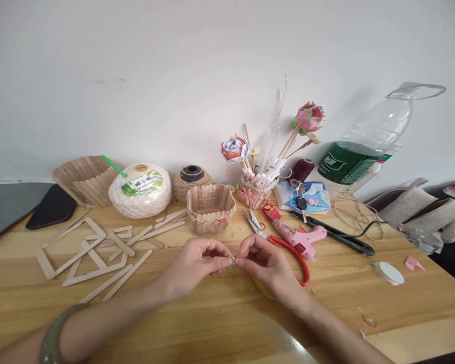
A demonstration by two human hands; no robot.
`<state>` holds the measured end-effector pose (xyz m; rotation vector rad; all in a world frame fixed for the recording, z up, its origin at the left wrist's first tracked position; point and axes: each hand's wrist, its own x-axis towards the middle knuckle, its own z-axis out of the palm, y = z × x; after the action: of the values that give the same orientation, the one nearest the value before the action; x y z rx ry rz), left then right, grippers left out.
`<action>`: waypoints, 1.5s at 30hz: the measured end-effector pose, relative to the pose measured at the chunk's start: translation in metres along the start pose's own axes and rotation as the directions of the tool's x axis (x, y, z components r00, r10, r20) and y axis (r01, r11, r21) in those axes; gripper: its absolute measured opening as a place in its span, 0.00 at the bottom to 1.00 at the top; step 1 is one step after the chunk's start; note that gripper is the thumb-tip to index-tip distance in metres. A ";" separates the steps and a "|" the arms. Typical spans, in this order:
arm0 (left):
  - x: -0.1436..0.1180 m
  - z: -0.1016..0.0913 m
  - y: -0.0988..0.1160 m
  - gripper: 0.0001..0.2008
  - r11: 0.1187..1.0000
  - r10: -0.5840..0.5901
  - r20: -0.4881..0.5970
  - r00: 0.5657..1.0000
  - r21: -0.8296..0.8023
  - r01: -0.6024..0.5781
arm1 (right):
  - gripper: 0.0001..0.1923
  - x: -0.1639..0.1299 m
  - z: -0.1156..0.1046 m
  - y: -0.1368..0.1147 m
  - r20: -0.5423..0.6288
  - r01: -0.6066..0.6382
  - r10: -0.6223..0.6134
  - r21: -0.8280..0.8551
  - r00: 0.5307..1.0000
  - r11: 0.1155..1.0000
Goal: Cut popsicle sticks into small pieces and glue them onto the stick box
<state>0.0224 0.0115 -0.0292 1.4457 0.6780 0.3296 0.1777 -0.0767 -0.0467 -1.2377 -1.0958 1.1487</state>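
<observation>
Both of your hands meet at the near middle of the tabletop [212,323]. Your left hand [195,263] and right hand [265,263] have their fingertips pinched together on one small pale piece [232,260]; what it is cannot be told at this size. A ring sits on a left finger, and a pale green bangle [55,336] circles your left wrist at the near left edge.

Surface: light wood, with fine shavings and scraps scattered over it. Just beyond your hands stands a small craft-stick basket [211,208]. To its left lie loose craft sticks [136,242] and glued stick frames [74,247]. Farther left, against the wall, stand a fan-shaped stick holder [84,179] and a white coconut drink [141,190] with a green straw; a ball of twine [191,181] stands between the coconut and the basket. A dark phone [52,207] lies at the far left.

Right of the basket, a small decorated pot [256,192] holds paper flowers [309,117] on sticks. Scissors with red handles [284,247] lie just beside your right hand, partly under it, and a pink glue gun [301,237] lies touching them. A large clear plastic bottle [367,146] with a green label leans at the far right. A white tape roll [390,273] lies flat at the near right.

Room: a plain white wall [174,76] rises directly behind the tabletop. Folded grey cloth [420,212] lies off the right edge.
</observation>
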 end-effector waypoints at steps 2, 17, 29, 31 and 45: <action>0.000 0.000 0.001 0.11 1.000 0.004 0.004 1.000 -0.031 -0.004 | 0.14 0.000 0.000 -0.001 -0.006 0.014 -0.014 -0.008 1.000 1.000; -0.004 -0.013 -0.008 0.02 0.767 0.055 -0.082 0.995 0.642 0.010 | 0.08 -0.001 -0.013 0.005 0.062 -0.005 0.016 -0.184 0.998 0.983; -0.010 -0.013 0.004 0.07 0.493 0.100 -0.029 0.995 0.870 -0.024 | 0.13 -0.005 -0.008 0.002 0.014 0.060 -0.058 -0.115 0.998 0.992; -0.011 -0.010 0.004 0.06 0.634 0.112 -0.018 0.994 0.771 -0.057 | 0.14 -0.005 -0.007 0.001 0.026 0.053 -0.050 -0.115 0.998 0.992; -0.015 0.000 -0.006 0.06 0.868 0.169 -0.023 0.985 0.478 -0.137 | 0.12 -0.008 0.000 -0.005 0.055 0.066 -0.058 -0.147 0.997 0.987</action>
<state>0.0099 0.0016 -0.0319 1.9747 0.7293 0.3486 0.1769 -0.0845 -0.0418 -1.2857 -1.2687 1.0717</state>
